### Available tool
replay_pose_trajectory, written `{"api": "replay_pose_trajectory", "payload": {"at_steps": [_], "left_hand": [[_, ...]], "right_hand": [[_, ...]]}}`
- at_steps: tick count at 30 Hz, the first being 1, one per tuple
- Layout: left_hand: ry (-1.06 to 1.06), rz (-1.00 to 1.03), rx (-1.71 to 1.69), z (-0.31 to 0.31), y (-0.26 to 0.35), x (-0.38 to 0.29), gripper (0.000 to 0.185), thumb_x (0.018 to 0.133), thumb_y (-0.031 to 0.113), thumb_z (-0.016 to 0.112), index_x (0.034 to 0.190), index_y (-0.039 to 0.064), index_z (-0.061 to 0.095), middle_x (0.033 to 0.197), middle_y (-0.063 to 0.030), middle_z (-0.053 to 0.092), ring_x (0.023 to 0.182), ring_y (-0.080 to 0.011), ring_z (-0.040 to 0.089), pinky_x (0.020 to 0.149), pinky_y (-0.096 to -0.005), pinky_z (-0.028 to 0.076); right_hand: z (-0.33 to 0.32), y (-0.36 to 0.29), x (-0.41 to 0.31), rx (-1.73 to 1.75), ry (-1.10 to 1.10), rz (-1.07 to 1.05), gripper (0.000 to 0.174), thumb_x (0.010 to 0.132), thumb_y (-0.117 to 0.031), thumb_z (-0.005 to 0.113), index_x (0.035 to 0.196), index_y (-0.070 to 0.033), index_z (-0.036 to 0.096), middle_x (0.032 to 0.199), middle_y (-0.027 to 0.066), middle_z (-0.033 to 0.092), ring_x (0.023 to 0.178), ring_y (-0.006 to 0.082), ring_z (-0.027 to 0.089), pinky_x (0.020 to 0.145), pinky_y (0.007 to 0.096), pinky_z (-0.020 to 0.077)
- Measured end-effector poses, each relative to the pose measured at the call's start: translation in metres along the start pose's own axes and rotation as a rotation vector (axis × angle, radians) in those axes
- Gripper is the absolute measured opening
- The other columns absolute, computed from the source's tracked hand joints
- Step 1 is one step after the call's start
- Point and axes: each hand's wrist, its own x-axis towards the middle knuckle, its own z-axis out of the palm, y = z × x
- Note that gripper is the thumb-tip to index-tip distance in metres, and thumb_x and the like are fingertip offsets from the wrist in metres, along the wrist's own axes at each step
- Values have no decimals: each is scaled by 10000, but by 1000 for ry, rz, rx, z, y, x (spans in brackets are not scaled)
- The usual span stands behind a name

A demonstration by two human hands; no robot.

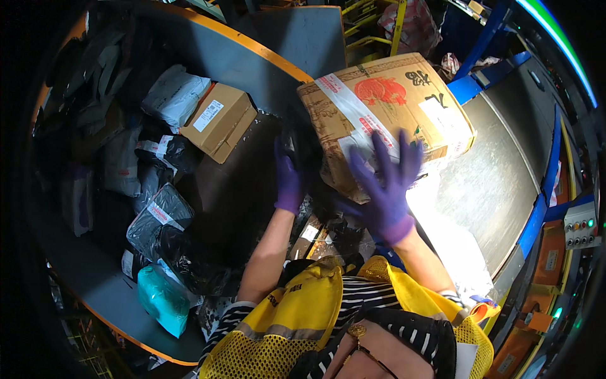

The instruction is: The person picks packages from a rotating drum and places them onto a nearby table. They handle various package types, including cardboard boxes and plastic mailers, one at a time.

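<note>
A large printed cardboard box (402, 102), sealed with white and red tape, stands in front of me at the upper centre right. My right hand (386, 184), in a purple glove, is spread over its near side with the fingers apart; whether it touches the box cannot be told. Left of the box is my left hand (288, 177), also in a purple glove, beside a dark, unclear thing that partly hides its fingers. A smaller brown cardboard box (220, 121) with a white label lies further left, against a grey and white plastic parcel (177, 97).
Black, grey and teal parcels (163, 298) lie along the left of a curved grey chute with an orange rim (246, 38). A metal conveyor surface (492, 175) with blue edging runs at the right, near a button panel (581, 226). White plastic (454, 256) lies beside my right arm.
</note>
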Motion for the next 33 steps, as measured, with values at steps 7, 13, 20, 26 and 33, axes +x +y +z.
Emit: {"api": "replay_pose_trajectory", "payload": {"at_steps": [7,13,20,26,33], "left_hand": [[116,-235,-230,-7,0,-13,673,803,-87,579,1443,45,415,1361,-128,534,1219,-214,527,1011,-332,435],[-100,-199,-240,-18,-9,-3,660,789,-111,575,1394,138,495,1340,-87,545,844,-111,604,669,-232,499],[-232,-344,-485,-49,30,-15,613,778,-64,665,1359,85,535,1302,-77,589,1013,-143,604,808,-265,512],[-107,-313,-529,-86,47,-53,648,753,-27,734,1359,39,514,1329,-93,569,1154,-181,569,949,-304,494],[248,-391,-212,-154,10,-100,636,795,-19,690,1397,15,487,1370,-126,549,1233,-237,535,1073,-364,408]], "right_hand": [[5,22,16,-21,-37,18,590,687,-306,784,1249,-238,617,1314,53,563,1333,312,445,1164,598,83],[10,19,15,-57,-18,26,590,703,-233,781,1259,-224,581,1301,76,576,1339,331,444,1174,608,84],[24,44,24,-111,46,-2,580,728,-248,764,1280,-229,588,1302,59,575,1350,321,427,1159,611,75],[29,82,29,-87,122,-3,548,704,-172,789,1232,-188,640,1292,87,593,1337,327,452,1153,626,129],[43,95,-66,-104,280,517,1097,650,-339,800,1528,-11,229,1546,262,256,1449,427,221,1189,509,170]]}}
